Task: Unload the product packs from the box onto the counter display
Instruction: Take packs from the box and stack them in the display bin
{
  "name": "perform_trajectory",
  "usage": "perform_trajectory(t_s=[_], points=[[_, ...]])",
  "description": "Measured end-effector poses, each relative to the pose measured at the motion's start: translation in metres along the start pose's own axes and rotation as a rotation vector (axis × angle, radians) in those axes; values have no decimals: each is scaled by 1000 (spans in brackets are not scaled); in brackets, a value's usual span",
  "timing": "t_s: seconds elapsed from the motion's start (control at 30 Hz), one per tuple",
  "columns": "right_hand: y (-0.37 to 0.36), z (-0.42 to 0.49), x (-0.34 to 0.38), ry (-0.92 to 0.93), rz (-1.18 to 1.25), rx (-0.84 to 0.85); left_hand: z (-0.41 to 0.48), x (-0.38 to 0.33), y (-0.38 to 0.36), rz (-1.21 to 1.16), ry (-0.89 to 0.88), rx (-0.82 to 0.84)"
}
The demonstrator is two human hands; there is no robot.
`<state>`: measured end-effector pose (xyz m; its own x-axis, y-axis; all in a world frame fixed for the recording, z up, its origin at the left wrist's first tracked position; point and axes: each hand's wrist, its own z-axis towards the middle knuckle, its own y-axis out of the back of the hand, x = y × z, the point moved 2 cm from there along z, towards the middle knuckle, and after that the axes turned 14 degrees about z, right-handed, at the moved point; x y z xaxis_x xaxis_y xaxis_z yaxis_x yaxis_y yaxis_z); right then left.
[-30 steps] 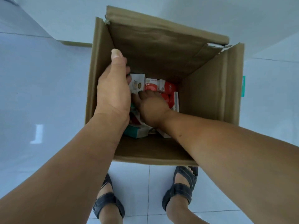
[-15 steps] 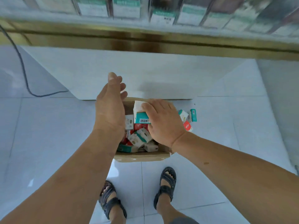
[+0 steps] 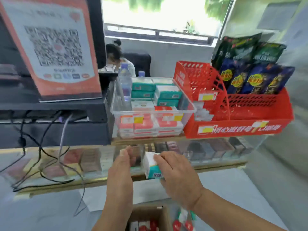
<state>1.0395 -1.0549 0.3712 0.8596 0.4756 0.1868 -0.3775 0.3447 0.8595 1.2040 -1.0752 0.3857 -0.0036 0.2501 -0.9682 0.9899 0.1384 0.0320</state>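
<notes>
Box (image 3: pixel 146 212) at 6 o'clock, red packs inside. Right hand (image 3: pixel 180 177) above it, fingers curled round white-teal pack (image 3: pixel 152 165). Left hand (image 3: pixel 120 172) just beside pack at 9 o'clock, fingers straight. Clear bin (image 3: pixel 153 112) of packs at 12 o'clock.

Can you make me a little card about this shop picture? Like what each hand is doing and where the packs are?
right hand: grips a white-and-teal pack
left hand: beside that pack, holding nothing I can see
cardboard box: low down, under the hands, red packs inside
clear bin: on the counter, teal packs stacked at the back
red basket: right of the bin, dark snack bags standing in it
</notes>
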Motion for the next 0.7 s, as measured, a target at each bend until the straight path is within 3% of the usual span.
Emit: perform_trajectory(t_s=[0.17, 0.3, 0.7], points=[[74, 70, 0, 98, -70, -170, -5, -83, 4, -20, -138, 32], [98, 110, -18, 120, -118, -186, 2, -113, -5, -9, -170, 13], [42, 235, -75, 130, -144, 200, 47, -148, -44, -10, -209, -123]])
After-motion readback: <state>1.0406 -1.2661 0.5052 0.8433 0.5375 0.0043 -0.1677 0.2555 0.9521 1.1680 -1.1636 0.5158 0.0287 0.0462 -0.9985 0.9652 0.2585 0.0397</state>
